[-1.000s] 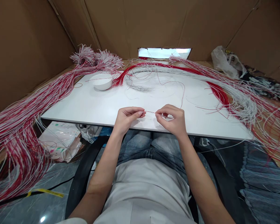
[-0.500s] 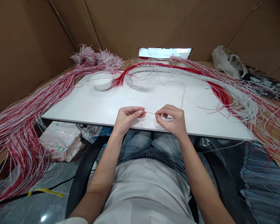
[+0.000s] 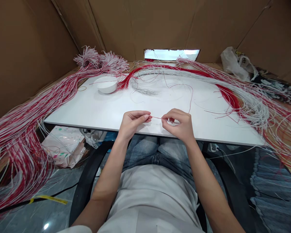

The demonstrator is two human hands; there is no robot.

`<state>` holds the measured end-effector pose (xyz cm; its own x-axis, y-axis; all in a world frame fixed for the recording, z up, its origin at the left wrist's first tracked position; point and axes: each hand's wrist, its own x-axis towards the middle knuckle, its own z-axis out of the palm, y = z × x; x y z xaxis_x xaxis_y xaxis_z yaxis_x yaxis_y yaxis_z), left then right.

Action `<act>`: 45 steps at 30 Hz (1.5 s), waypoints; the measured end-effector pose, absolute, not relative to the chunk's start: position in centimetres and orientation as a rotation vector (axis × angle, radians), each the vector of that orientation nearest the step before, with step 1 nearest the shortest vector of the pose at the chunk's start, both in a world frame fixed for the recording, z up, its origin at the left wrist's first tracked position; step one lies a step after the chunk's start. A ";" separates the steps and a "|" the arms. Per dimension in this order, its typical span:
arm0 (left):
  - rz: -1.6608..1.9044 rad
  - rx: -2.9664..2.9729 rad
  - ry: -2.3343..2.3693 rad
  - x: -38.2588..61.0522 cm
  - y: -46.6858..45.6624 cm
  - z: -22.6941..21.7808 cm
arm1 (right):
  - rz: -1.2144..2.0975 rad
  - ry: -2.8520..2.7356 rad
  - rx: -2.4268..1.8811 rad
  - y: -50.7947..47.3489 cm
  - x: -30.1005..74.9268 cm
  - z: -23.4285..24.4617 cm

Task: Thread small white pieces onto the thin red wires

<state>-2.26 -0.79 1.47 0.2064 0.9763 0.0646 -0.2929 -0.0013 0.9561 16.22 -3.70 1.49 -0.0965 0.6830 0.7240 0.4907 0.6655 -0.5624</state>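
Note:
My left hand (image 3: 133, 123) and my right hand (image 3: 179, 124) hover over the near edge of a white table (image 3: 92, 110), both pinched shut on a thin red string (image 3: 156, 117) stretched taut between their fingertips. From my right hand the string loops away across the table toward the back (image 3: 191, 97). A small white bowl (image 3: 107, 84) stands at the back left of the table.
A thick bundle of red and white strings (image 3: 38, 110) hangs off the table's left side. Another bundle (image 3: 232, 94) curves over the back and right side. Cardboard walls enclose the table. A crumpled plastic bag (image 3: 235, 66) lies at the back right.

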 end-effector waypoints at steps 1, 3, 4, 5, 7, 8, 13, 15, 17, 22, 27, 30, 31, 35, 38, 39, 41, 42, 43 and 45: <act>1.200 1.109 0.822 -2.2 -0.8 1.5 | 0.210 -1.747 -0.955 -3.7 16.2 1.5; 1.199 1.116 0.819 -2.3 -0.7 1.4 | 0.208 -1.751 -0.965 -3.6 16.2 1.5; 1.199 1.120 0.818 -2.3 -0.7 1.4 | 0.207 -1.753 -0.972 -3.6 16.2 1.4; 1.198 1.125 0.820 -2.3 -0.7 1.3 | 0.205 -1.753 -0.979 -3.6 16.2 1.4; 1.198 1.133 0.831 -2.4 -0.7 1.2 | 0.199 -1.748 -0.989 -3.6 16.2 1.4; 1.199 1.138 0.840 -2.4 -0.7 1.2 | 0.195 -1.743 -0.990 -3.6 16.2 1.3; 1.208 1.178 0.868 -2.3 -0.6 1.0 | 0.188 -1.743 -0.986 -3.6 16.2 1.3; 1.223 1.210 0.877 -2.2 -0.7 0.9 | 0.191 -1.747 -0.992 -3.6 16.2 1.3; 1.245 1.241 0.895 -2.0 -0.8 0.9 | 0.195 -1.750 -1.000 -3.6 16.2 1.4; 1.292 1.292 0.943 -1.7 -1.0 0.9 | 0.205 -1.758 -0.989 -3.7 16.2 1.4; 1.280 1.300 0.959 -1.7 -1.0 0.7 | 0.199 -1.759 -0.978 -3.6 16.2 1.4; 1.278 1.307 0.970 -1.7 -1.0 0.7 | 0.206 -1.761 -0.973 -3.6 16.2 1.3; 1.281 1.312 0.973 -1.7 -1.0 0.7 | 0.208 -1.763 -0.972 -3.5 16.2 1.3; 1.294 1.341 0.992 -1.6 -1.1 0.7 | 0.218 -1.783 -0.971 -3.6 16.2 1.3; 1.287 1.336 0.973 -1.6 -1.1 0.8 | 0.227 -1.778 -0.980 -3.6 16.2 1.3; 1.281 1.327 0.960 -1.7 -1.1 0.8 | 0.228 -1.771 -0.987 -3.6 16.2 1.3; 1.271 1.310 0.941 -1.8 -1.1 0.9 | 0.223 -1.754 -1.006 -3.6 16.2 1.3; 1.268 1.306 0.936 -1.9 -1.1 0.9 | 0.219 -1.747 -1.016 -3.6 16.2 1.3; 1.267 1.304 0.932 -1.9 -1.1 0.9 | 0.215 -1.741 -1.027 -3.6 16.2 1.3; 1.268 1.303 0.922 -2.0 -1.1 0.8 | 0.211 -1.738 -1.042 -3.5 16.2 1.2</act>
